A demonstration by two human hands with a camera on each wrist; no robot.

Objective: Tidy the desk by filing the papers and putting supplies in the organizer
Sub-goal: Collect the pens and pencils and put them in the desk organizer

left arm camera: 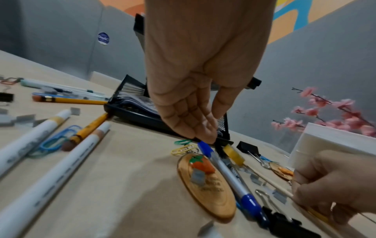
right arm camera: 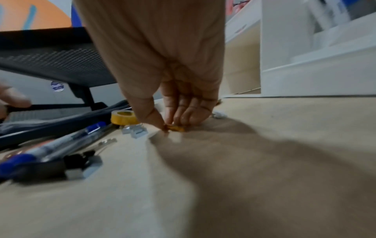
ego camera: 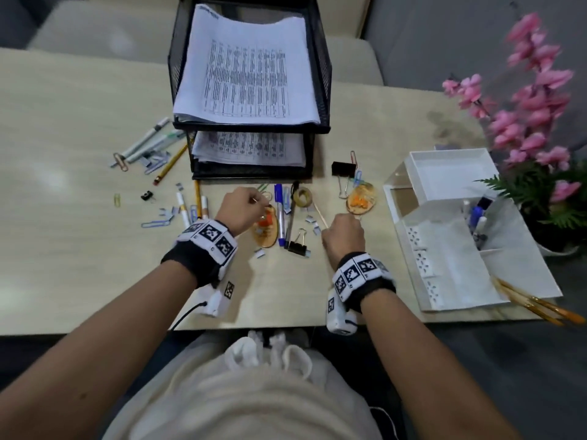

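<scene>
Reaching over the cluttered desk [ego camera: 79, 255], the right hand [ego camera: 344, 236] pinches a thin wooden stick [ego camera: 320, 214] while the left hand [ego camera: 243, 208], fingers curled, nips something small I cannot identify beside a blue pen [ego camera: 280, 214], the white organizer [ego camera: 444, 268] standing right, filed papers [ego camera: 247, 74] in the black tray [ego camera: 320, 90] beyond.

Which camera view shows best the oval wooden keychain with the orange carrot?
The left wrist view: the carrot keychain lies close and unhidden on the desk. In the head view the left hand partly covers it. The right wrist view shows nothing clear of it.
</scene>
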